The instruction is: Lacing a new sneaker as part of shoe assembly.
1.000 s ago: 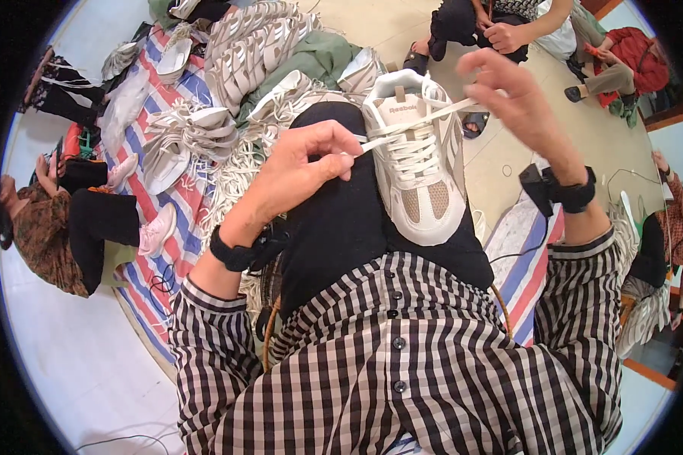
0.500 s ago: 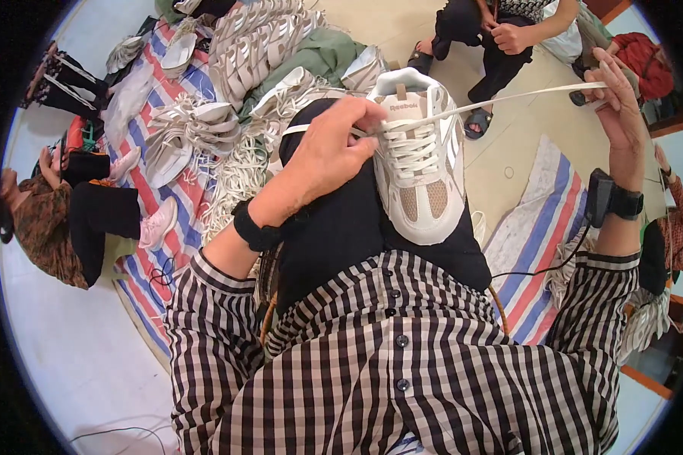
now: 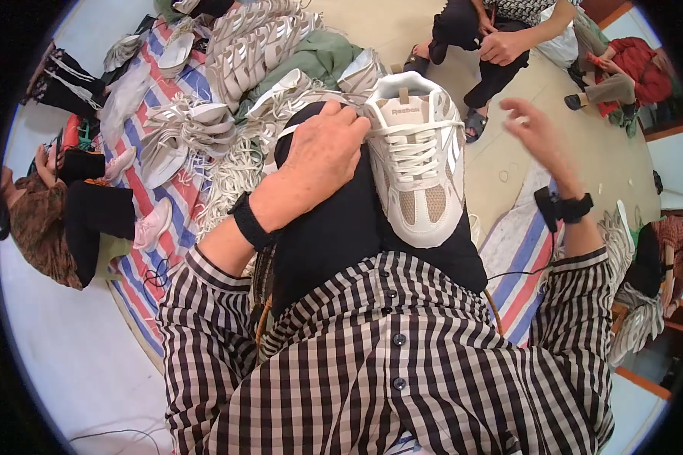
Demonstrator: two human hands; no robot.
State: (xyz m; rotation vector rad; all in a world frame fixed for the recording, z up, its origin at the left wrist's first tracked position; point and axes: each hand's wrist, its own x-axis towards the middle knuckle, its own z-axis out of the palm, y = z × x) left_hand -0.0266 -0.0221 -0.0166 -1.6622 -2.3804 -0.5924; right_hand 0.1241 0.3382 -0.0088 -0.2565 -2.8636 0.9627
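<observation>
A white and beige sneaker (image 3: 419, 208) rests on my black-trousered lap, its toe toward me. White shoelace (image 3: 413, 155) crosses its front in several rows, and one strand runs over the base of the tongue. My left hand (image 3: 315, 163) is beside the shoe's left edge with curled fingers; a strip of white lace shows at its far left side, so it appears closed on the shoelace. My right hand (image 3: 537, 135) is raised off to the right of the shoe, slightly blurred, fingers apart and no lace visible in it.
Beige shoe uppers (image 3: 262, 53) are piled at the far left beside a green cloth (image 3: 322, 57). Loose white laces (image 3: 235, 178) lie left of my knee. A striped sheet (image 3: 512, 262) spreads to the right. Other people sit around, one with hands (image 3: 505, 47) opposite me.
My right hand has let go of the stretched lace and moved inward and down. The lace no longer stretches out to the right. My left hand has shifted slightly left, away from the shoe's tongue.
</observation>
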